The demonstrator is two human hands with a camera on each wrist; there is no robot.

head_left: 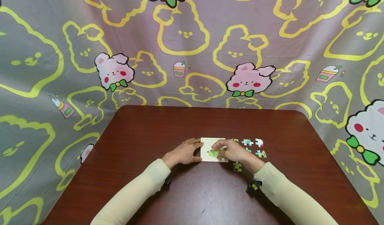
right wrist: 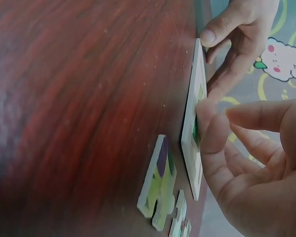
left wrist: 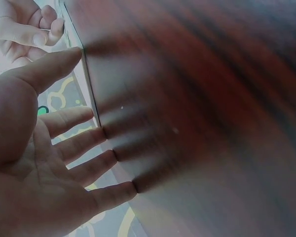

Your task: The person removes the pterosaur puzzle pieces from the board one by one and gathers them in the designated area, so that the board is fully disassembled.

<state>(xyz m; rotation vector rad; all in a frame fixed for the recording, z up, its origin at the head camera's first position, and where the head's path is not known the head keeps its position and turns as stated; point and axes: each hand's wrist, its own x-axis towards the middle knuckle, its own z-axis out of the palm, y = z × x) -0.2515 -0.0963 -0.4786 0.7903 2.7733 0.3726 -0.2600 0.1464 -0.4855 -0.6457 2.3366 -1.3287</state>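
A thin cream puzzle board (head_left: pixel 206 144) lies flat on the table. My left hand (head_left: pixel 187 152) rests against its left edge, thumb at the near corner and fingers spread toward the far corner. Colourful jigsaw pieces (head_left: pixel 213 153) sit on the board's lower part, partly covered by my right hand (head_left: pixel 233 150). That hand is over the board's right side, its bent fingers (right wrist: pixel 214 136) touching down near a green patch; no piece shows lifted between them. Just right of the board, the right wrist view shows a loose yellow-green and purple jigsaw piece (right wrist: pixel 160 185).
Several loose jigsaw pieces lie right of the board, among them a far-right one (head_left: pixel 259 142), one below it (head_left: pixel 261 154) and a green one (head_left: pixel 237 166) near my right wrist. The brown table (head_left: pixel 168 125) meets a cartoon-patterned curtain (head_left: pixel 192 78) behind.
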